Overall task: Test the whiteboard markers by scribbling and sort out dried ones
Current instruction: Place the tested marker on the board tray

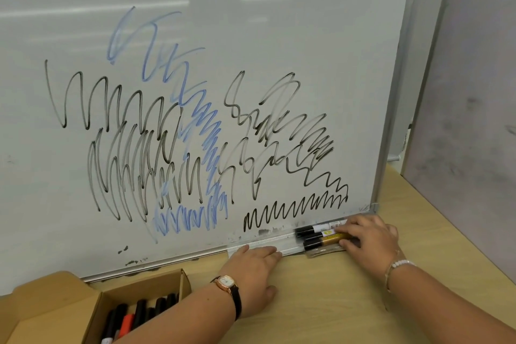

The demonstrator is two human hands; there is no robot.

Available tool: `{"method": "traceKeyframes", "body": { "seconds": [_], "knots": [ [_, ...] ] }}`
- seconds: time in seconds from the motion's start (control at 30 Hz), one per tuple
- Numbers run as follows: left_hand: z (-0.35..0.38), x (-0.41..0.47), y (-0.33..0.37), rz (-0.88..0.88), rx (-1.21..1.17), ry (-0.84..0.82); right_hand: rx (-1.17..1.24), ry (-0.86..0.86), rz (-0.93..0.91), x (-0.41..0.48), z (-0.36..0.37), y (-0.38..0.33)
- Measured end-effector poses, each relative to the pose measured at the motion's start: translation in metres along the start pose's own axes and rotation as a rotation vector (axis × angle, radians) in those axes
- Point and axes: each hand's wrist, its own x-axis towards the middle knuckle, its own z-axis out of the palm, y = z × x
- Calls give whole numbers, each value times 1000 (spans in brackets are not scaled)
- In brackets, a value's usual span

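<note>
The right grip (pixel 368 237) is covering the rear ends of three black-capped markers (pixel 315 236), so their full length is not showing. Its fingers and thumb are closing round them as they are lying side by side in the ledge tray (pixel 265 246) at the foot of the whiteboard (pixel 251 36). Something clear and crinkled is lying under the nearest, gold-barrelled one, too blurred to identify. The cardboard box (pixel 97 313) at lower left is being cut off by the frame's bottom edge. It is holding a bunch of boxed markers (pixel 139 313), mostly black-capped with one red marker (pixel 127 322), their lower ends out of view. The left grip (pixel 252 265) is lying flat and empty on the wooden surface (pixel 321 301), straight fingertips touching the tray's front edge. Black scribbles (pixel 293 211) and blue scribbles (pixel 192 220) are crowding the board.
</note>
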Motion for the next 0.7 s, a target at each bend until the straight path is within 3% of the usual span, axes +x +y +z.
{"method": "traceKeyframes", "body": {
  "seconds": [0.23, 0.37, 0.5, 0.63, 0.7],
  "knots": [
    [-27, -24, -14, 14, -82, 225, 89, 287, -193, -8, 12, -48],
    [-50, -56, -42, -67, -125, 318, 195, 297, -426, -27, 15, -116],
    [-59, -90, -79, -260, -105, 257, 279, 191, -627, -51, 24, -177],
    [-42, -118, -107, -386, 5, -28, 277, -41, -749, -67, 32, -229],
    [-24, -124, -114, -364, 4, -116, 174, -22, -774, -73, 38, -239]
  ]
}}
